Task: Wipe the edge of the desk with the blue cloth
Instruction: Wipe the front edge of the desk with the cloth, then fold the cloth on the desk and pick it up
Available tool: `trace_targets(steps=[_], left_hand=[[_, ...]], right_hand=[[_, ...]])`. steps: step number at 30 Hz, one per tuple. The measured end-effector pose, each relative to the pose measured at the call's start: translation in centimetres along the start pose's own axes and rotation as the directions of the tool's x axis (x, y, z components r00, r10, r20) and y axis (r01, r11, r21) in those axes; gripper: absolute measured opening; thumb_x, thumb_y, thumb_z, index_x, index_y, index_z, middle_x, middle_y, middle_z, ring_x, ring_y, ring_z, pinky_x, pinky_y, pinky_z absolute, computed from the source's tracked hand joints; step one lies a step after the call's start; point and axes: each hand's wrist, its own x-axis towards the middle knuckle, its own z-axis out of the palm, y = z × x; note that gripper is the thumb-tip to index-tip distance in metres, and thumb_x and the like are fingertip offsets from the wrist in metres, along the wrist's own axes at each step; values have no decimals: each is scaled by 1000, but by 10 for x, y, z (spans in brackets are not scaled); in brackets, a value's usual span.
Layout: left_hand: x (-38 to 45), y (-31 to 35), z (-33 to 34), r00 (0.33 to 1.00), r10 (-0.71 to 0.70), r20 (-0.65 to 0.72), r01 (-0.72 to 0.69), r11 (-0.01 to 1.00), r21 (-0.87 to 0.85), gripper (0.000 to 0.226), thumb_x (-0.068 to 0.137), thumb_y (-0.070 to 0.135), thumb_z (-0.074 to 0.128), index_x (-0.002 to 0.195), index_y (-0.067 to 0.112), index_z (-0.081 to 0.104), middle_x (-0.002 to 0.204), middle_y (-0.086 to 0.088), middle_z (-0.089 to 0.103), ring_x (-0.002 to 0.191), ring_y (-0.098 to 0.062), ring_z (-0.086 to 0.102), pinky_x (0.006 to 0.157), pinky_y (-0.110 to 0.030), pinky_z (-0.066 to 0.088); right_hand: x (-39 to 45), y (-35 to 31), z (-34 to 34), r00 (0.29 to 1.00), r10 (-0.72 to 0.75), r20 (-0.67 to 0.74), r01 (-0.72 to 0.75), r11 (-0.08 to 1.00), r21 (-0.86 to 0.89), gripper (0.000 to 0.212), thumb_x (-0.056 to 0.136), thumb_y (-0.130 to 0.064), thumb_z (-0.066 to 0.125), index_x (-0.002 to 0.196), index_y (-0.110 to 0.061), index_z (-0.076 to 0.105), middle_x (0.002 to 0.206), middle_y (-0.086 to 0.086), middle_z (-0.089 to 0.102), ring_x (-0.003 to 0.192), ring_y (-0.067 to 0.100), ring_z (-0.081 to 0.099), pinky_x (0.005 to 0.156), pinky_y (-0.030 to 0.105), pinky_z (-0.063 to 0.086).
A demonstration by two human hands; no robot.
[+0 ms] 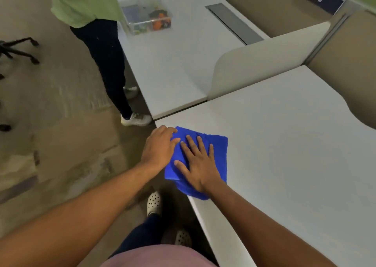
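Note:
A folded blue cloth (215, 146) lies over the left edge of the pale grey desk (284, 154), near its far left corner, with part of it hanging over the side. My right hand (198, 165) presses flat on top of the cloth, fingers spread. My left hand (160, 146) sits at the desk's edge, its fingers curled over the cloth's left side.
Another person in a green top and dark trousers (105, 63) stands by the neighbouring desk (173, 69). A clear plastic box (146, 14) of items rests there. A low divider panel (264, 59) separates the desks. Chair legs (18, 48) stand on the carpet at left.

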Motion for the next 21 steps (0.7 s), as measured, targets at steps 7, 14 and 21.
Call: trace_targets(steps=[7, 14, 21], left_hand=[[75, -1, 2, 938, 170, 303, -250, 936, 249, 36, 97, 38, 68, 126, 17, 71, 116, -6, 66, 110, -27, 62, 90, -42, 53], [119, -8, 5, 878, 236, 417, -332, 927, 174, 15, 91, 36, 77, 94, 21, 76, 98, 3, 68, 93, -18, 65, 82, -38, 58], [173, 23, -9, 823, 358, 441, -355, 930, -93, 8, 90, 24, 79, 94, 22, 72, 90, 6, 70, 91, -17, 63, 75, -30, 50]], right_hand=[[8, 49, -43, 934, 280, -224, -265, 960, 95, 47, 107, -13, 45, 154, -12, 51, 162, 11, 47, 148, 33, 41, 122, 40, 35], [28, 67, -67, 879, 469, -90, -459, 881, 111, 38, 103, -16, 59, 140, -17, 62, 133, 6, 64, 123, 28, 57, 100, 39, 51], [28, 69, -100, 763, 628, -151, -597, 775, 208, 14, 100, -13, 61, 107, -14, 72, 110, 1, 62, 102, 22, 58, 76, 32, 47]])
